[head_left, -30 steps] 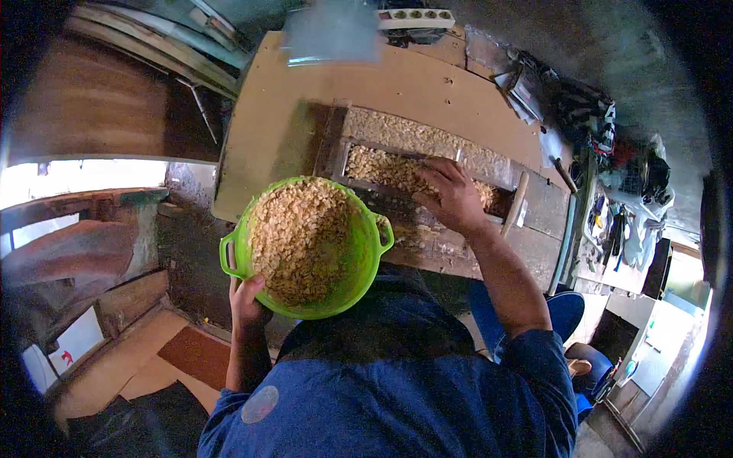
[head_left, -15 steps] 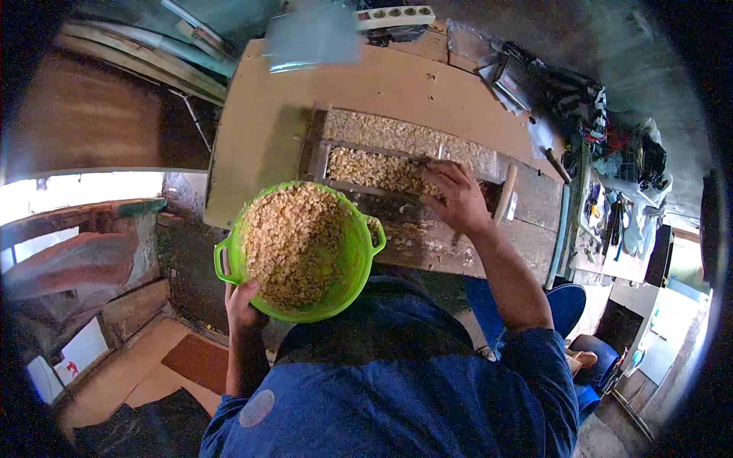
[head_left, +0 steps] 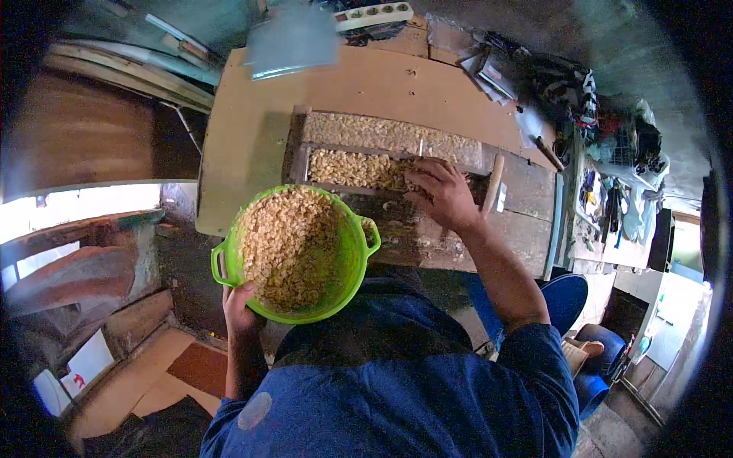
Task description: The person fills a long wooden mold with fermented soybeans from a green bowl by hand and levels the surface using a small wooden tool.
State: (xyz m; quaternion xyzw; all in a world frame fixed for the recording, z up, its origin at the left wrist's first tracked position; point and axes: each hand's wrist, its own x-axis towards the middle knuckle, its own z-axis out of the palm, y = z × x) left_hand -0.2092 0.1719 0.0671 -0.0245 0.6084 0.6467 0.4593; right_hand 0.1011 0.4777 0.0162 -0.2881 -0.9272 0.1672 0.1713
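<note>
A green bowl (head_left: pixel 350 271), in which pale flakes (head_left: pixel 279 240) are heaped, is held by the left hand (head_left: pixel 243 311) between 7 and 8 o'clock on its rim; the thumb is laid over the edge, the grip is closed on the bowl, and the other fingers are hidden. From the bowl, a narrow trough (head_left: pixel 296 153) is seen between 1 and 2 o'clock on the worktop (head_left: pixel 351 84), partly filled with similar flakes. The right hand (head_left: pixel 447 195) is placed over the trough's 3 o'clock half, its fingers bent among the flakes; whether anything is pinched in that grip cannot be told. At 12 o'clock, just beside the trough, a second strip of flakes (head_left: pixel 366 133) is seen. A wooden rod (head_left: pixel 494 183) is set near the right hand, at 3 o'clock.
</note>
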